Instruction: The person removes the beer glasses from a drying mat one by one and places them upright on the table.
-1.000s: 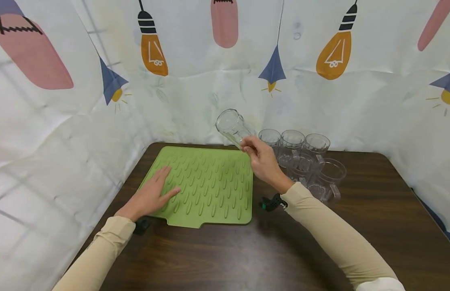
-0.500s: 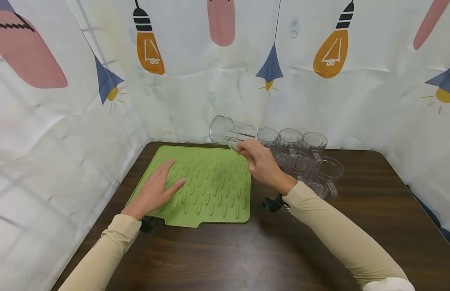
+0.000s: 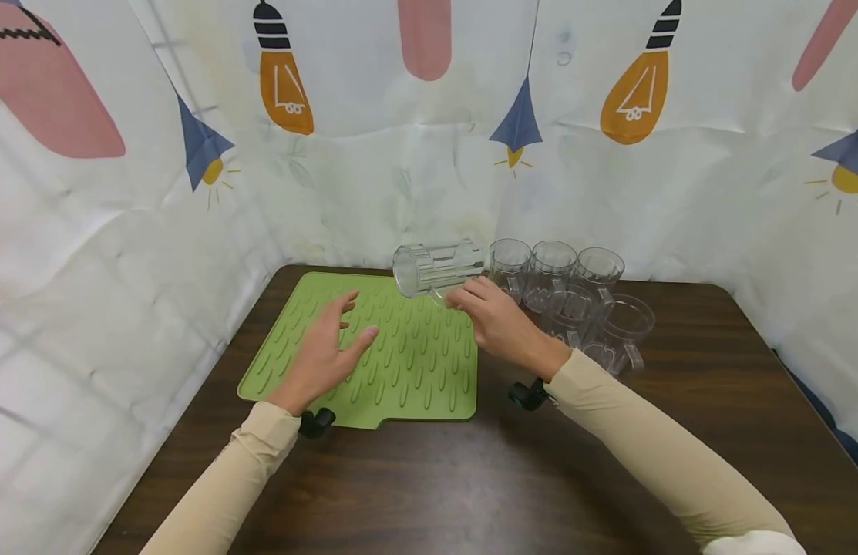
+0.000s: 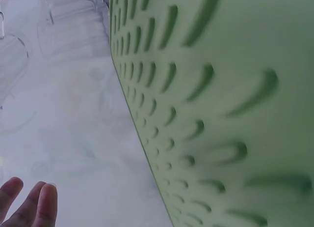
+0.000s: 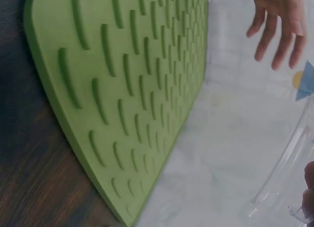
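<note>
In the head view my right hand (image 3: 494, 320) grips a clear glass mug (image 3: 439, 268) by its handle. The mug lies tipped on its side in the air, over the back right of a green ridged mat (image 3: 415, 370), with its round end towards the left. My left hand (image 3: 324, 351) hovers over the mat's left half, fingers spread and holding nothing. In the right wrist view, part of the mug (image 5: 289, 163) shows at the right edge, with the left hand (image 5: 282, 20) above. Only fingertips (image 4: 46, 202) of the left hand show in the left wrist view.
Several clear glass mugs (image 3: 553, 270) stand upright, close together, just right of the mat and the right hand. Mat and mugs rest on a dark wooden table (image 3: 713, 401). A white printed cloth (image 3: 373, 177) hangs behind and to the left.
The mug has tilted from slanting to nearly level and come down a little, its round end turning left. My left hand has lifted and moved right, towards the mug.
</note>
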A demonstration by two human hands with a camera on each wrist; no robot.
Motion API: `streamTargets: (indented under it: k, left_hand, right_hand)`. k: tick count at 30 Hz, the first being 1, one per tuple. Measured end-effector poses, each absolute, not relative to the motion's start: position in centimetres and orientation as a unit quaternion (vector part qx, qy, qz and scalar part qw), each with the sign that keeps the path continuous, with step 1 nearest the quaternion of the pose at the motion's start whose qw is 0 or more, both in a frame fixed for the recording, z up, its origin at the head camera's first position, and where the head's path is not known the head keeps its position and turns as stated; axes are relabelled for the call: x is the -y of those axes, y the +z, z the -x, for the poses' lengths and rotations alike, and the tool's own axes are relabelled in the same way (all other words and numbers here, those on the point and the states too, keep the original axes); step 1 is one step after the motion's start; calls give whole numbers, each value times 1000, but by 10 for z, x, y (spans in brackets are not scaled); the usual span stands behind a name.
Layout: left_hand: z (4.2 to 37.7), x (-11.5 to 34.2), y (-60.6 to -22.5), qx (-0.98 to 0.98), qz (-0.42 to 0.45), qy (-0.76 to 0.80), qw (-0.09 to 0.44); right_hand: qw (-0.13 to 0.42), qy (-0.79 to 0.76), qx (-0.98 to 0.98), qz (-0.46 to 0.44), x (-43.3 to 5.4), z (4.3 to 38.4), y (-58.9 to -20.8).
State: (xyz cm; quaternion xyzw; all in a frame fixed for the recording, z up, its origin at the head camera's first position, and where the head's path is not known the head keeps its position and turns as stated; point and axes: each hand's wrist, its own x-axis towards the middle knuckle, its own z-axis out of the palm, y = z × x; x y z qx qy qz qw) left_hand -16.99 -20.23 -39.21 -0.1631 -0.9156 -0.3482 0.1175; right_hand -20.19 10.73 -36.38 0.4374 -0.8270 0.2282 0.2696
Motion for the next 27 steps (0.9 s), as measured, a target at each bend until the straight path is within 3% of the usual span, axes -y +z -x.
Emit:
streamTargets:
  k: [27]
  left_hand:
    - [178,146,-405,836,209,-490,135]
  right_hand:
    - [343,104,803,-476,-115,189,-390]
